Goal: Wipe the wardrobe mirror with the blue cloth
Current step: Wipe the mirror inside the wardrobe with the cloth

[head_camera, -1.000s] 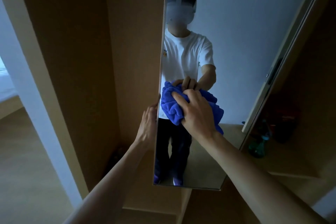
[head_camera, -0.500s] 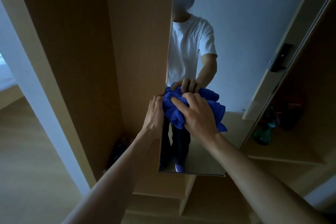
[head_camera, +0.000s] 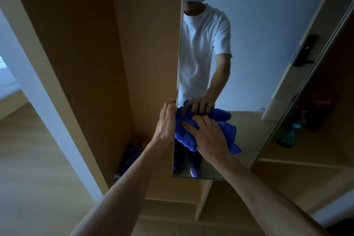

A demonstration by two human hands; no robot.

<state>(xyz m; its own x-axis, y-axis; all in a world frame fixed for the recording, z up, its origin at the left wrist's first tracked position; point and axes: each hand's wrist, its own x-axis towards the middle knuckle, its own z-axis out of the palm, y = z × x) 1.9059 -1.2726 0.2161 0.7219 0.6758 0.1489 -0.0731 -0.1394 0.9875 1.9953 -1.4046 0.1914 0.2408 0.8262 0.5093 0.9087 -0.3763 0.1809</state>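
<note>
Low on the mirror (head_camera: 252,59), near its left edge, my right hand (head_camera: 208,137) presses the cloth (head_camera: 184,136) to the glass, fingers curled into its bunched blue folds. The cloth sits just above the mirror's bottom edge, with a loose corner hanging to the right of my wrist. My left hand (head_camera: 166,122) holds the mirror's left edge beside the cloth, fingers curled against the rim and thumb tip at the top. The glass reflects my white T-shirt (head_camera: 201,48), my arm reaching down to the cloth, a pale blue-grey wall and a dark handle (head_camera: 305,51) on a light door. To the left of the mirror stand the wardrobe's (head_camera: 86,53) tan wooden panels, and in the bottom corner between them lies a dark purplish bundle (head_camera: 132,157), too dim for me to make out. Under the mirror are wooden shelves (head_camera: 203,199) with an upright divider. To the right, a teal bottle (head_camera: 286,137) stands on another shelf in shadow. Far left, a white post (head_camera: 44,86) runs down to a pale wood floor (head_camera: 38,178). The light is low and bluish throughout.
</note>
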